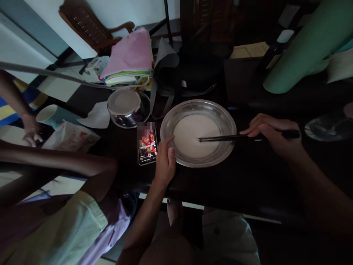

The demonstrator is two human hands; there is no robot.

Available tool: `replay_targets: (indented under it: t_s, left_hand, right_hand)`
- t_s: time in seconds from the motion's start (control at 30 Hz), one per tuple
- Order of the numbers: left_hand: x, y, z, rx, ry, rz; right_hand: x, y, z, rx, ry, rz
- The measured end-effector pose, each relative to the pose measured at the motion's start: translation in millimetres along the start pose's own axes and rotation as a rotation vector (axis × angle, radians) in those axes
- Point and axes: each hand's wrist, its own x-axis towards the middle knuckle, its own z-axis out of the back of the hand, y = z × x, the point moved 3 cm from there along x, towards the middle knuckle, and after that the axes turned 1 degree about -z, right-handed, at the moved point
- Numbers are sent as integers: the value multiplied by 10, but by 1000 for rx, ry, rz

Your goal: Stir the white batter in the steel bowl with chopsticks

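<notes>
A wide metal bowl (230, 149) stands on the dark table, holding a pale, milky liquid (195, 129). At its near left rim is my left hand (165, 162), closed on the edge, with a fingertip over the inner side. In my right hand (275, 134) is a pair of dark chopsticks (223, 138), held nearly level. Their tips reach into the liquid near the bowl's middle. Just left of the bowl lies a phone (148, 147) with its screen lit, close to my left hand.
An upturned metal basin (124, 105) sits behind the phone. Papers under a pink folder (132, 51) and a dark bag (195, 73) are at the back. A green cylinder (298, 51) stands back right. Another person's arm (55, 158) extends at left, near a plastic bag (71, 138).
</notes>
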Motion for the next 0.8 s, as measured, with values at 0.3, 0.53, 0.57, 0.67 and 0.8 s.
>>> replay_targets:
  t_s: [0.3,0.53,0.57,0.67,0.8]
  left_hand:
    - [-2,-5,-4,23,8,-1]
    - [2,-15,-4,30,-7,-11]
    - [2,-16,-3,32,-6,-8]
    - [2,-21,-2,29,1,-5]
    - [3,-24,-1,21,6,4]
  right_hand:
    - [8,-1,-9,-40,-6,21]
    - [-4,1,-74,-20,130,46]
    - [0,0,-71,-39,116,45]
    - [2,-17,-10,-39,4,0]
    - [-1,-12,-21,20,51,-11]
